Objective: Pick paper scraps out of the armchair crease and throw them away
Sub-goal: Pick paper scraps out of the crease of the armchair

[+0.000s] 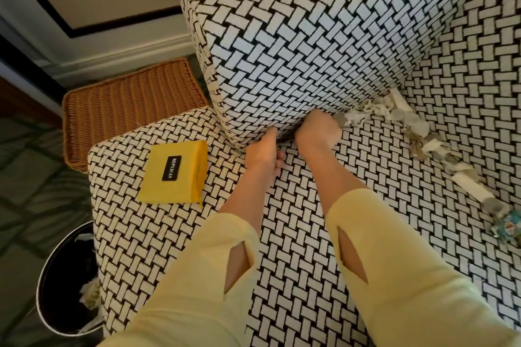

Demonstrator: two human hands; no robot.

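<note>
The paper scraps (406,118) lie in a ragged line along the crease where the armchair (310,234) seat meets the armrest and the back. They are small torn pieces, mostly white and off-white, some crumpled, some flat strips, with a few greyish round bits mixed in. The line starts just beside the right hand (317,131), bunches thickly in the corner of the crease, then trails down the right side of the seat to a longer white strip (470,186) and a crumpled blue-patterned piece (507,229) near the picture's edge.

The right hand is pressed into the crease under the armrest, knuckles up; its fingers are curled in against the nearest scraps, but whether they are clamped on any I cannot tell, since the fingertips are hidden. The left hand (263,153) rests on the seat just beside it, forefinger stretched toward the crease and the other fingers folded together underneath, holding nothing that shows. Both arms wear pale yellow sleeves (394,248) with slits.

A yellow packet (173,173) with a black label lies on the seat to the left. On the floor beside the chair stand a wicker basket (124,110) and a dark round bin (67,284) with white scraps already in it.
</note>
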